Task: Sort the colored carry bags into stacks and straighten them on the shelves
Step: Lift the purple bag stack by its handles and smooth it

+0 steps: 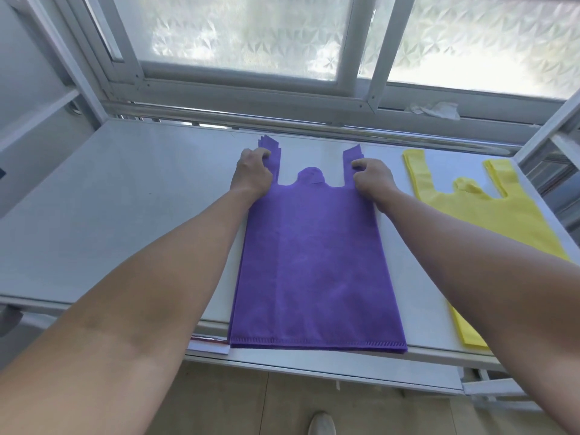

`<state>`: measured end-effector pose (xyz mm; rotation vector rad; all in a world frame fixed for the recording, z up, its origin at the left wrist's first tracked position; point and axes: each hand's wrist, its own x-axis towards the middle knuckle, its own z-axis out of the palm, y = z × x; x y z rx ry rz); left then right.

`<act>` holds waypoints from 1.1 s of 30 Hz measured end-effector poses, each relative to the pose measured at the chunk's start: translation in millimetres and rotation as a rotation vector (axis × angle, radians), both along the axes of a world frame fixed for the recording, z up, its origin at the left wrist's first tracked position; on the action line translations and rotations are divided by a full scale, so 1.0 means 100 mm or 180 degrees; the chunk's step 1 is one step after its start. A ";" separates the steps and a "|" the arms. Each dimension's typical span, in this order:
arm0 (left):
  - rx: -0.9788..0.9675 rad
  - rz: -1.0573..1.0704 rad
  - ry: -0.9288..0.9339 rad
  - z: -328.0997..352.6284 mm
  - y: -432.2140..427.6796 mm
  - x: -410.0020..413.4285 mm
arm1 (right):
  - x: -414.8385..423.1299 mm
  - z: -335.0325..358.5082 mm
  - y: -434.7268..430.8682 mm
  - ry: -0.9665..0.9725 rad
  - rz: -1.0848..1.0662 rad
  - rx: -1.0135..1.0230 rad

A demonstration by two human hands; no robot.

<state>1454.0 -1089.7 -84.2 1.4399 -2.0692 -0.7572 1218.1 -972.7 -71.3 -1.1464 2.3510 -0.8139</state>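
Bags in purple stack (314, 262) reach shelf (125, 199) edge, left hand (252, 172), right hand (372, 178) grip handles (352, 153), room leftward.

bag stack (314, 262) on shelf (110, 215), second stack (502, 221) right

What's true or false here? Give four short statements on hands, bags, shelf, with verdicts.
1. The left hand and right hand each grip a handle of the purple stack. True.
2. The yellow stack lies left of the purple stack. False: it lies to its right.
3. The two stacks overlap. False: bare shelf shows between them.
4. A window stands behind the shelf. True.
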 end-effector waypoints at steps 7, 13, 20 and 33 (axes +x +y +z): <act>-0.0062 0.0072 -0.0043 -0.02 0.07 0.04 | 0.02 0.00 0.17 -0.0058 -0.0053 0.0029; -0.0129 0.0649 -0.0373 -0.04 0.20 -0.03 | 0.19 0.02 0.22 0.0403 -0.0306 0.0392; -0.0471 0.0669 -0.0987 -0.09 0.25 -0.20 | 0.32 0.00 0.04 0.0877 -0.0306 0.0505; -0.0431 0.0898 -0.0350 -0.06 0.19 -0.31 | 0.30 -0.07 -0.05 0.1111 -0.0150 0.0174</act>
